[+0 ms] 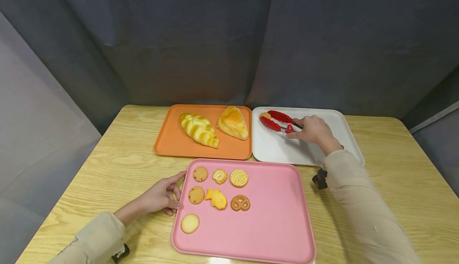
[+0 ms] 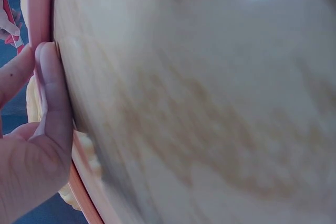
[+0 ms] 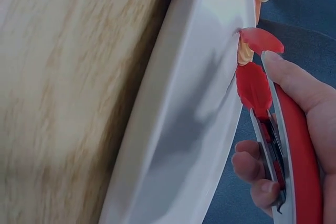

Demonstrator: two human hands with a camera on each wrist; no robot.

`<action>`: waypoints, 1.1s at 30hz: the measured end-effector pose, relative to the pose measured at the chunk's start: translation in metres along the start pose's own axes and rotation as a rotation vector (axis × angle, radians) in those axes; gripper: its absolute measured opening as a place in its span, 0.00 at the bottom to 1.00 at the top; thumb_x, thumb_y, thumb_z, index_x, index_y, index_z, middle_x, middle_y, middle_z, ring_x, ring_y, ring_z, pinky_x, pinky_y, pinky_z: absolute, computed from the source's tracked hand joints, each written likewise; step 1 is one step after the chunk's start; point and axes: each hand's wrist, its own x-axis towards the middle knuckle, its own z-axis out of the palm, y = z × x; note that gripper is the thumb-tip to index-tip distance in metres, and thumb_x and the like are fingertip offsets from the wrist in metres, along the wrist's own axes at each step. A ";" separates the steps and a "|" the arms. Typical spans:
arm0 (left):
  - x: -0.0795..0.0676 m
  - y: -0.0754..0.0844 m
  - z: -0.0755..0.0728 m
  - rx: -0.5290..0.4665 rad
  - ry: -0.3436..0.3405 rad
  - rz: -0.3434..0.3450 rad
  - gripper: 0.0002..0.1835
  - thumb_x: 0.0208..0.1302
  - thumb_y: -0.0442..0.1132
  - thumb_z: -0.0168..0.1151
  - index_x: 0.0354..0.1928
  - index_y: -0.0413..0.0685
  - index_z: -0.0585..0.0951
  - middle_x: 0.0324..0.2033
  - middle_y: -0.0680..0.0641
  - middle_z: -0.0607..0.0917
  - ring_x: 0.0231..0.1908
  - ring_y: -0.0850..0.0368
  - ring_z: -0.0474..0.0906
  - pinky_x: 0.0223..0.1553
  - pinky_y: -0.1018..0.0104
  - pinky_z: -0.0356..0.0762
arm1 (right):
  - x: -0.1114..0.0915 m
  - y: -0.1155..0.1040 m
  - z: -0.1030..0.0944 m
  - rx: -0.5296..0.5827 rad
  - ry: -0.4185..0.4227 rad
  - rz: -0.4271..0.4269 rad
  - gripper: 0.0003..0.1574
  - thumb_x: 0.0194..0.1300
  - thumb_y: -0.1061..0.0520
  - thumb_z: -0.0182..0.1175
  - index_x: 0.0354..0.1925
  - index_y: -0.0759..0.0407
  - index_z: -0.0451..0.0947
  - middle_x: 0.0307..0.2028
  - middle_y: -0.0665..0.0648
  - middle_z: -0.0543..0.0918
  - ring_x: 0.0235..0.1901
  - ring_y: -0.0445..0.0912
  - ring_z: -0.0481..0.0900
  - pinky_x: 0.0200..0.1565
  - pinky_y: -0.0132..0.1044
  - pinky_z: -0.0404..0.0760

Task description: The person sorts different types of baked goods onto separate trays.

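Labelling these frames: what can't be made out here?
Food piece in the tongs: head and right wrist views, outline partly covered by the red tips.
Tongs' handle end: right wrist view, cut off by the bottom edge.
Floor of the pink tray: left wrist view, hidden by its rim.

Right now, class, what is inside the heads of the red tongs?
A ridged golden piece shows between the heads of the red tongs in the right hand. The heads partly cover it, hiding its full shape.
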 end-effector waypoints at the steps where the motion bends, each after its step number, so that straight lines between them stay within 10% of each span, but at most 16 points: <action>1: 0.000 0.000 0.000 0.000 -0.001 0.000 0.49 0.51 0.23 0.63 0.71 0.41 0.44 0.28 0.41 0.74 0.19 0.55 0.76 0.17 0.62 0.78 | -0.001 0.000 0.000 0.002 -0.002 0.007 0.52 0.47 0.36 0.65 0.62 0.62 0.64 0.47 0.69 0.75 0.39 0.55 0.68 0.33 0.43 0.73; 33: 0.000 -0.001 -0.001 0.010 -0.008 0.011 0.49 0.51 0.24 0.63 0.70 0.41 0.44 0.28 0.40 0.74 0.18 0.56 0.75 0.17 0.62 0.78 | -0.058 0.001 -0.012 -0.032 0.122 -0.160 0.48 0.47 0.37 0.66 0.60 0.62 0.68 0.10 0.53 0.67 0.17 0.47 0.58 0.20 0.36 0.59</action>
